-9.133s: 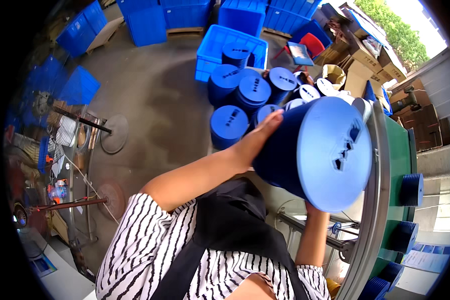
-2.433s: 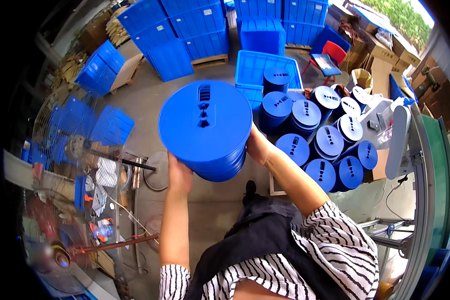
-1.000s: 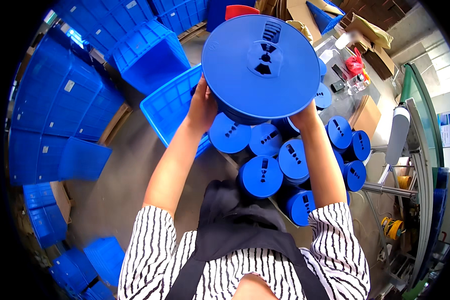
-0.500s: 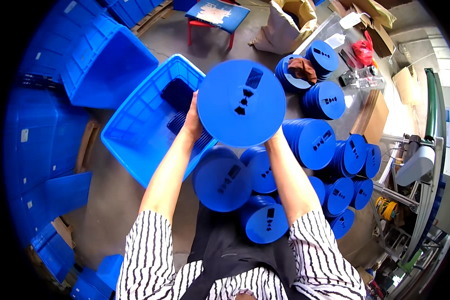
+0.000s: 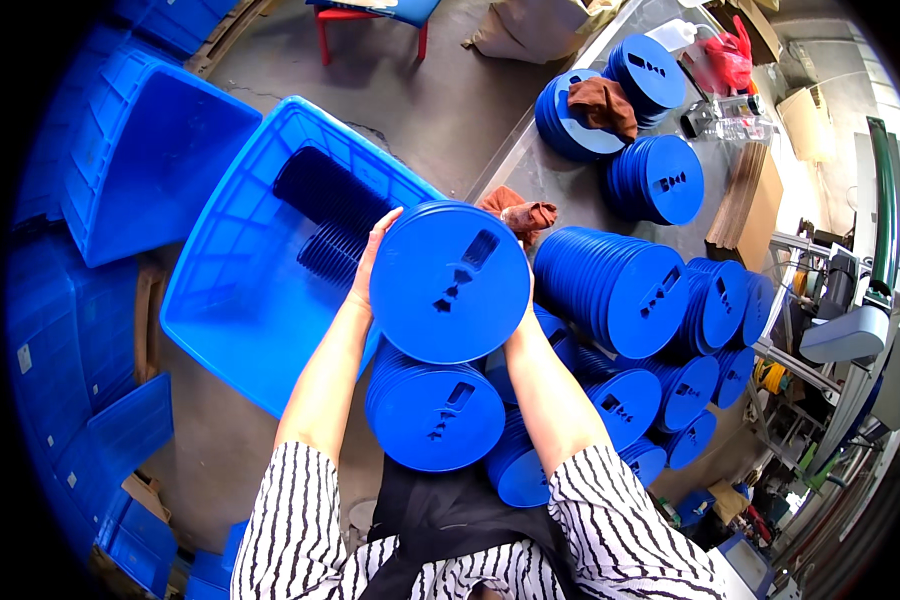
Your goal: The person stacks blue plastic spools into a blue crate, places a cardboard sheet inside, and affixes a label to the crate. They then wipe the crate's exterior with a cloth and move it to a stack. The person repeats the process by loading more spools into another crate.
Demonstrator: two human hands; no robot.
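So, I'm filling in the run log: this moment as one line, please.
held: blue disc stack | left hand: left side | right hand: right side | picture-left: open blue bin, discs inside

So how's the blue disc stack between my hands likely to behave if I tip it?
Probably stiff: the blue disc stack shows a flat, evenly round face. It may be slippery, as that face looks smooth; your left hand and right hand brace opposite sides. Laid sideways, it could roll, given its circular rim.

Smooth plastic is shown by the held discs (image 5: pixel 425 300), glossy plastic by the left bin (image 5: pixel 240 300), rumpled cloth by the far rag (image 5: pixel 603 105).
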